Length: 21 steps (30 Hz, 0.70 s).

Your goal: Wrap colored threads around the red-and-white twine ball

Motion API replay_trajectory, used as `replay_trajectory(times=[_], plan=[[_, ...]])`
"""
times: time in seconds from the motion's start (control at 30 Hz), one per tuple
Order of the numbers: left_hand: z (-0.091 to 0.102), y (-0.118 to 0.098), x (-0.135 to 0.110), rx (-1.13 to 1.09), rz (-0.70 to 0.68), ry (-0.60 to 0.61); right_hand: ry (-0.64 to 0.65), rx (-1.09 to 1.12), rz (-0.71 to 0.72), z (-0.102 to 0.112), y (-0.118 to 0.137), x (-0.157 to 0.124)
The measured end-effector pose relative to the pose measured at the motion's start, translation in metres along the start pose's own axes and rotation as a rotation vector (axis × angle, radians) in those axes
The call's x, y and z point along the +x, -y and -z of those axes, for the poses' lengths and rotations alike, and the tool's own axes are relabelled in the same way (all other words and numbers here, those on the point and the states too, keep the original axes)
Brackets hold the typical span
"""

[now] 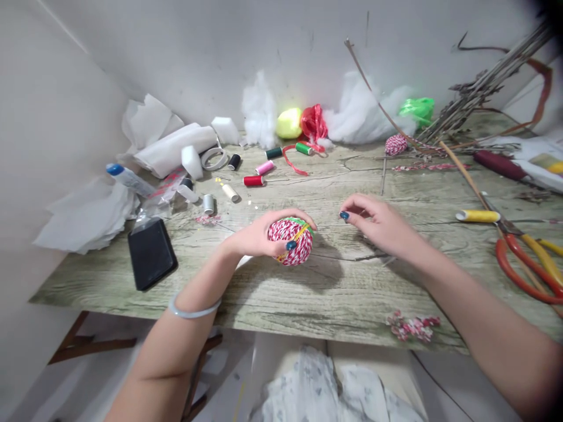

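Note:
My left hand is wrapped round a ball of red-and-white twine just above the table, thumb across its front. A yellow strand and a green patch show on the ball's upper side. To the right of it, my right hand hovers apart from the ball with thumb and fingertips pinched together. Whatever that pinch holds, perhaps a fine thread, is too small to make out. A thin dark twig lies on the table below the right hand.
Thread spools, including a red one, lie behind the ball. A black phone rests at left. White stuffing and dry branches stand at the back. Orange-handled scissors lie right; a pink flower sprig is near the front edge.

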State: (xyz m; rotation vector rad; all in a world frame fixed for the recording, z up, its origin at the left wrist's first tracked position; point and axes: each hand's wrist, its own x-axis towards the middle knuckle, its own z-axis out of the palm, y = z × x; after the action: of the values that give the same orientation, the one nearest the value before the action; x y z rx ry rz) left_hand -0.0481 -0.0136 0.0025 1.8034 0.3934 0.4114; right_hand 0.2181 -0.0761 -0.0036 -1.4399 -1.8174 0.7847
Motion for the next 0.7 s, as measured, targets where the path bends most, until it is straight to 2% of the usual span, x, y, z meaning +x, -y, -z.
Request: replay_trajectory(times=[0.13, 0.3, 0.47, 0.53, 0.63, 0.7], plan=[[0.000, -0.001, 0.000, 0.026, 0.005, -0.002, 0.048, -0.003, 0.007, 0.001, -0.001, 0.001], [0.000, -0.005, 0.000, 0.041, 0.032, -0.003, -0.027, 0.064, 0.144, 0.003, 0.003, -0.001], [0.000, -0.010, -0.001, 0.091, 0.033, 0.016, 0.018, -0.050, 0.234, -0.006, 0.003, -0.006], [0.000, -0.009, -0.001, 0.106, 0.033, 0.037, -0.034, -0.108, 0.249, -0.010, 0.002, -0.008], [0.000, -0.008, -0.001, 0.110, 0.045, 0.072, -0.206, -0.177, 0.231, -0.009, 0.003, -0.007], [0.000, -0.006, -0.001, 0.103, 0.053, 0.086, -0.242, -0.217, 0.232, -0.006, 0.003, -0.005]])
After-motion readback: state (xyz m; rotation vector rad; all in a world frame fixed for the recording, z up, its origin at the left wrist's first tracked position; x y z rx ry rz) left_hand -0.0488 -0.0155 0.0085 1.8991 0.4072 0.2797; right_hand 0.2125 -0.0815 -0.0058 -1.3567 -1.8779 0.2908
